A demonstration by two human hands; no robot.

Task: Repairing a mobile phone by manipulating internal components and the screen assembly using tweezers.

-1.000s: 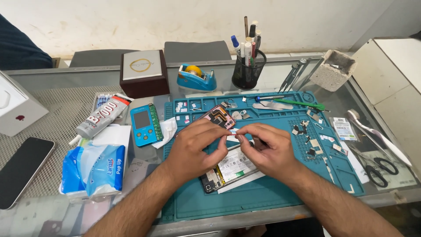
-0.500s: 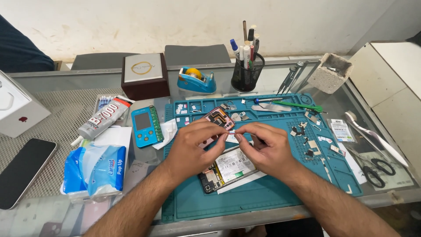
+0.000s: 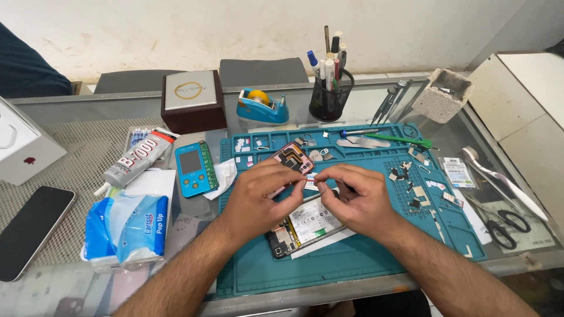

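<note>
Frame centre: left hand (image 3: 258,196) and right hand (image 3: 358,196) pinching a small part (image 3: 312,183) above the opened phone (image 3: 305,226); slip risks losing it among loose screws (image 3: 411,176).

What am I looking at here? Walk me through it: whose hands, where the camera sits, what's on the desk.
There is no machine here: a person works with two bare hands, and the single picture comes from a camera worn on their head, looking down.

The left hand and right hand meet over a teal work mat. Their fingertips pinch something small between them; it is too tiny to identify. Under the hands lies an opened phone with its insides showing, and a pink phone part sits just behind.

Small loose parts are scattered on the mat's right side. Around it, on the glass desk: a tissue pack, a glue tube, a small blue tester, a tape dispenser, a pen cup, scissors and a dark phone at far left.
</note>
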